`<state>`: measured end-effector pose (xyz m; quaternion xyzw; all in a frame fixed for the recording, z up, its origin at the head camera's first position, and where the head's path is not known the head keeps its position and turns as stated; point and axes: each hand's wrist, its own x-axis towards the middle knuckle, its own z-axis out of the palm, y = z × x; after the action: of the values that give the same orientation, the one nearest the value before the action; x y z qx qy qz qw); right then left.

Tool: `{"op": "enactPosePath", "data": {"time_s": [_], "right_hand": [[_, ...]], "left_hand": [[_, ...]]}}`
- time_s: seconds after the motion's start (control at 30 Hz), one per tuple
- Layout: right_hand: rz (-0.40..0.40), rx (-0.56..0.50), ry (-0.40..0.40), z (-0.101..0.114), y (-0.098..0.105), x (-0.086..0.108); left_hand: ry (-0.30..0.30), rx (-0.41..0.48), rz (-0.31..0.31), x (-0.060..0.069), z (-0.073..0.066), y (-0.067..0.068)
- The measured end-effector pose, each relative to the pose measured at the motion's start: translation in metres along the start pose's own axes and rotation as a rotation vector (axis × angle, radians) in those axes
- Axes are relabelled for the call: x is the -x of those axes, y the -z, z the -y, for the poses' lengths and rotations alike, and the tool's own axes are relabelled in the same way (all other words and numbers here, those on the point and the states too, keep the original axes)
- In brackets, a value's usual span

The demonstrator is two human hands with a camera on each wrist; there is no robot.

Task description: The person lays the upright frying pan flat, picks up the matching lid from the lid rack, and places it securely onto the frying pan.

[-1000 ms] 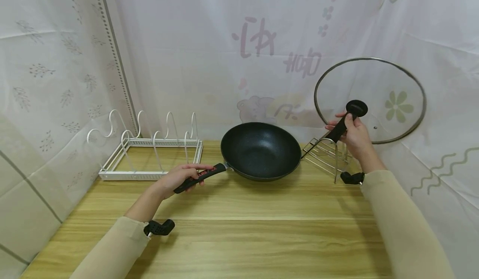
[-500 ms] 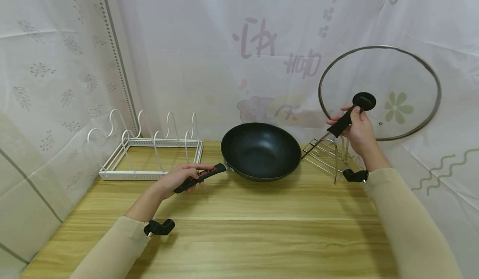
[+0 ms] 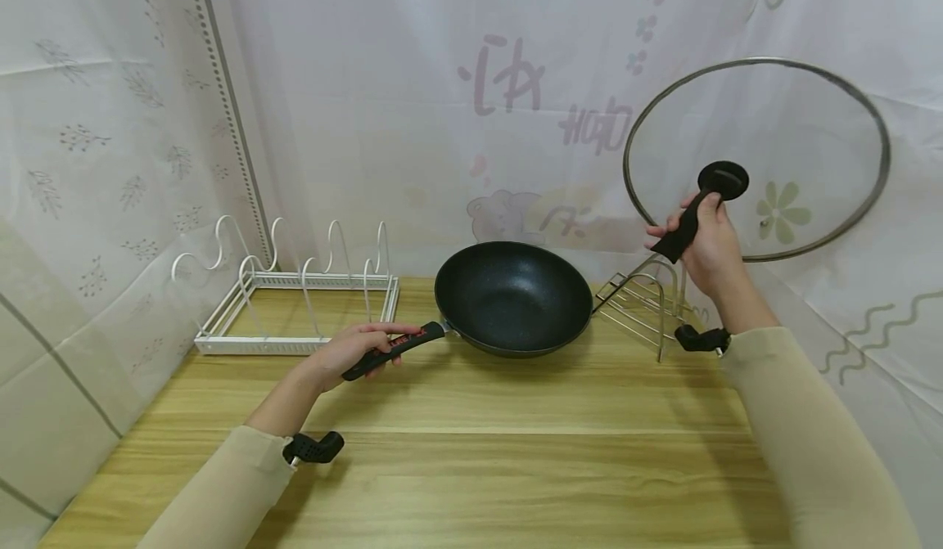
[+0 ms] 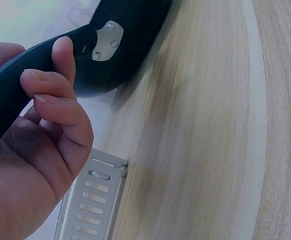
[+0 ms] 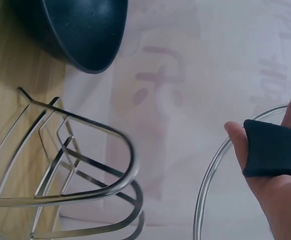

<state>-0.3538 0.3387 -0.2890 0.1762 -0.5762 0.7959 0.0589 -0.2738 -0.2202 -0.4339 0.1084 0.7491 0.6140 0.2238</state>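
Note:
My left hand [image 3: 346,359] grips the black handle [image 3: 394,351] of a dark wok [image 3: 513,297] in the middle of the head view. In the left wrist view, fingers curl round that handle near a riveted bracket [image 4: 108,41]. Whether the wok's base touches the table cannot be told. At the right, my right hand [image 3: 716,246] holds a glass pot lid [image 3: 810,144] by its upright black handle [image 3: 681,226]. The lid is raised and tilted, its face towards the camera. Below it stands a small metal wire rack [image 3: 639,312], apart from the lid in the right wrist view.
On the left of the wooden table [image 3: 471,467] stands a white rack [image 3: 265,344] with several tall curved dividers. A patterned curtain [image 3: 368,123] hangs behind the table and along its sides.
My right hand has lifted the pot lid upward and slightly to the right, away from the wire rack. The left hand and the wok have stayed where they were.

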Motion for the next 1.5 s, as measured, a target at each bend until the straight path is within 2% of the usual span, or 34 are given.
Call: {"op": "enactPosePath", "data": {"time_s": [0.13, 0.27, 0.63, 0.97, 1.27, 1.5], "right_hand": [[0.012, 0.038, -0.01, 0.004, -0.008, 0.0], [0.03, 0.023, -0.016, 0.005, -0.018, 0.0], [0.023, 0.067, -0.058, 0.009, -0.04, 0.004], [0.045, 0.066, -0.058, 0.014, -0.058, 0.008], [0.027, 0.067, -0.073, 0.014, -0.065, 0.011], [0.053, 0.066, -0.114, 0.016, -0.071, 0.014]], "left_hand": [[-0.001, -0.004, 0.001, 0.001, 0.0, 0.0], [-0.003, 0.0, 0.005, 0.001, 0.0, 0.0], [-0.004, 0.0, 0.013, 0.0, 0.001, 0.0], [-0.013, -0.002, 0.013, -0.001, 0.0, 0.0], [-0.014, 0.007, 0.022, -0.001, 0.0, 0.0], [-0.008, -0.004, 0.01, 0.001, -0.001, 0.0]]}}
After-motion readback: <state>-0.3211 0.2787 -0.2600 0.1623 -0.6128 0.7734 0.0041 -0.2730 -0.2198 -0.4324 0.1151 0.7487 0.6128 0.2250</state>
